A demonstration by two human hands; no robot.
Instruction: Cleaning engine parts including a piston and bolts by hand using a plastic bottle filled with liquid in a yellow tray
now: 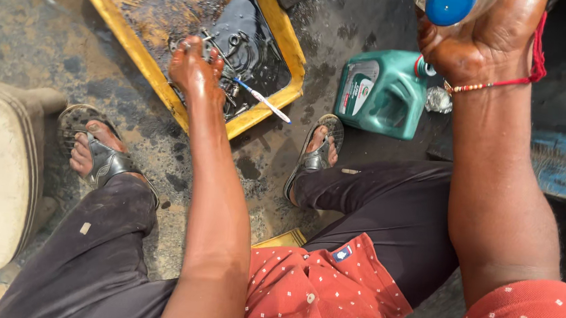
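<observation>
The left hand (193, 68) reaches down into a yellow tray (269, 109) of dark oily liquid on the floor, its fingers curled among small metal parts (234, 48); whether it actually grips one I cannot tell, since the fingertips are sunk in the oil. A thin white and blue brush (263, 101) lies across the tray's near corner, just beside the wrist. The right hand (480, 46) is raised and clenched around a clear bottle with a blue cap (448, 5), held high above a green jug (382, 90) that stands on the stained floor (35, 39) right of the tray. To pick parts out of the tray well, I judge the fingers should close on one piece at a time and lift it slowly, because everything is slick and a dropped part would splash or vanish under the liquid. The tray's rim is low, so the wrist should clear it on the way out and not nudge the brush off the corner. Open room is tight: a sandalled foot (100, 151) sits left of the tray, the other foot (316, 151) just below its corner, and a pale stool (0, 174) crowds the far left. The freest path is straight up and back toward the lap.
</observation>
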